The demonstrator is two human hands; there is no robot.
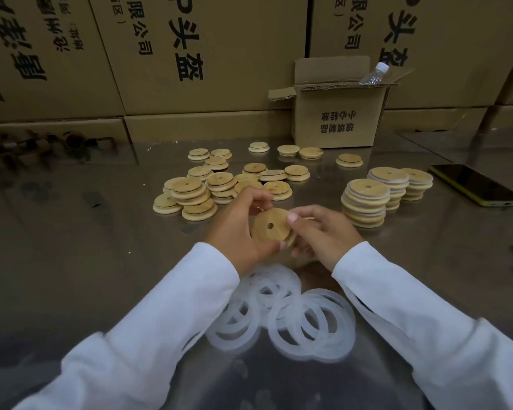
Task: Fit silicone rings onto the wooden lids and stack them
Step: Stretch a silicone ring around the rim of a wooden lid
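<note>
Both hands hold one round wooden lid (268, 225) with a centre hole, tilted up above the steel table. My left hand (237, 229) grips its left edge and my right hand (323, 232) pinches its right edge, thumb on top. Whether a ring sits on this lid I cannot tell. Translucent white silicone rings (282, 315) lie in a loose heap just below my wrists. Several bare wooden lids (216, 184) are scattered beyond my hands. Three stacks of ringed lids (366, 202) stand to the right.
A small open cardboard box (338, 116) holding a plastic bottle (373, 74) stands at the back right. A phone (477, 184) lies at the far right. Large cartons (160, 54) wall off the back of the steel table (86, 247).
</note>
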